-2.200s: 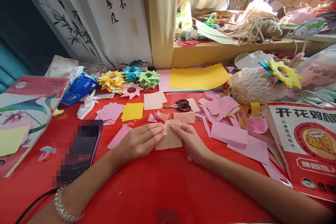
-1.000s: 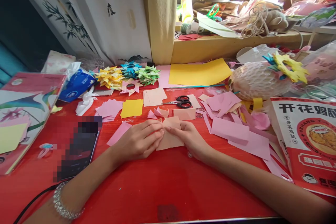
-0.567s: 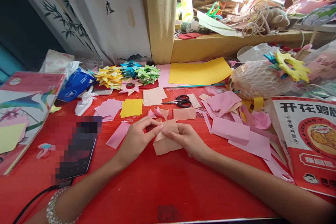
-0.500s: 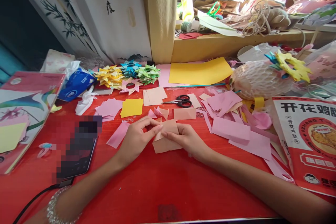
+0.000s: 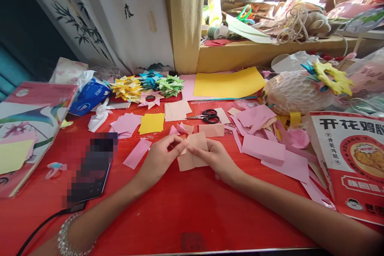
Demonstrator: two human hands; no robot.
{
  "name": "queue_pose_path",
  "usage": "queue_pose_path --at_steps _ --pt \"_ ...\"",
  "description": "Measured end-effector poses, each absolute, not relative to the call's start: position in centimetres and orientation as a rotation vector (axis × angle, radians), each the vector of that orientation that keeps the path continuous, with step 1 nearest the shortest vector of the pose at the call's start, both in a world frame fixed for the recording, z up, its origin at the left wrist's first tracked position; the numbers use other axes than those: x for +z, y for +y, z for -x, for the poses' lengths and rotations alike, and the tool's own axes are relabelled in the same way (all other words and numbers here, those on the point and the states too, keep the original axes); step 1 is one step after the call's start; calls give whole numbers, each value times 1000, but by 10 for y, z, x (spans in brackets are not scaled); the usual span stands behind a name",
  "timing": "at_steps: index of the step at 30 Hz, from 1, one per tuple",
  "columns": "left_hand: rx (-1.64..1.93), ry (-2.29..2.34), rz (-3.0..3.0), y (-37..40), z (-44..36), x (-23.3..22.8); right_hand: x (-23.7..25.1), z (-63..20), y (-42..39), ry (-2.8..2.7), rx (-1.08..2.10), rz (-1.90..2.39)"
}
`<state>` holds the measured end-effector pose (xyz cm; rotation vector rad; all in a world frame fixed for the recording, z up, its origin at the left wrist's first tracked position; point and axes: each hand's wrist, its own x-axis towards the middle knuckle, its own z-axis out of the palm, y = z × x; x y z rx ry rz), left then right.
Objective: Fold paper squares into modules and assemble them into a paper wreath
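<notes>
My left hand and my right hand meet over a small peach paper sheet lying on the red table. Both pinch its upper left part with fingertips, where a fold stands up slightly. The right hand rests on the sheet's right edge. A silver bracelet circles my left wrist. Just beyond the hands lie small folded peach and pink pieces and another peach rectangle.
Black scissors lie behind the hands. Pink paper scraps spread to the right, next to a red printed bag. A phone with a cable sits left, and a yellow square, pink squares and folded paper stars farther back.
The hands lifted the peach sheet's left part, tilted the sheet, then laid it flatter again. My left fingers shifted from lying flat on it to pinching its upper left corner.
</notes>
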<state>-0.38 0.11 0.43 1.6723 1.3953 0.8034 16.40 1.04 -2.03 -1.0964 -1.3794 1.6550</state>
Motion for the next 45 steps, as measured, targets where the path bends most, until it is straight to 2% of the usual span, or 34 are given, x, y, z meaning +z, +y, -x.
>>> queue_pose_path --at_steps 17,25,31,36,41,45 --pt "765 1394 -1596 3 6 1 -18 -163 13 -1359 1679 1020" --pt "809 1341 -1636 5 6 0 -23 -166 18 -1598 1658 1048" --pt "816 1341 -1529 7 8 -3 -25 -166 19 -1390 1722 1003" --pt "827 1312 -1491 8 8 -4 -25 -166 19 -1430 1585 1096" --pt "870 1315 -1469 8 8 -8 -27 -167 21 -1488 1593 1041" --pt "878 1264 -1342 10 9 -8 -26 -169 19 -1426 1414 1093"
